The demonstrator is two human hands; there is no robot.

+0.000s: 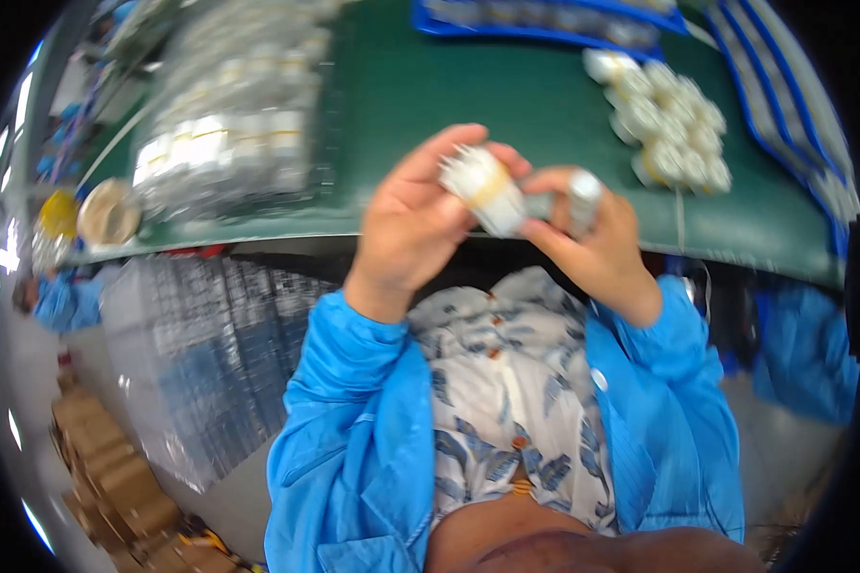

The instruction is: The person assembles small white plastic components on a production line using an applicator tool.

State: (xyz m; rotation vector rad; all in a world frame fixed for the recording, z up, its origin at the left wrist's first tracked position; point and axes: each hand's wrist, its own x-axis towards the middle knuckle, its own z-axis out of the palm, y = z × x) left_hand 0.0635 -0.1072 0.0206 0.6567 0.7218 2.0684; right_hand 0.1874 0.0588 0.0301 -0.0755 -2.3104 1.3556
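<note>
Pale pieces [506, 13] in blue tray [535, 41], bundle [488, 194] in left grip [411, 220]

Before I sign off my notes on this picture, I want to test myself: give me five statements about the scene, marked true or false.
1. The left hand holds a white bundle with a yellowish band. True.
2. The right hand is empty. False: it holds a pale cylindrical piece.
3. The worktop is red. False: it is green.
4. Clear-wrapped white packs lie left of both hands. True.
5. The white cluster lies left of both hands. False: it lies to their right.
</note>
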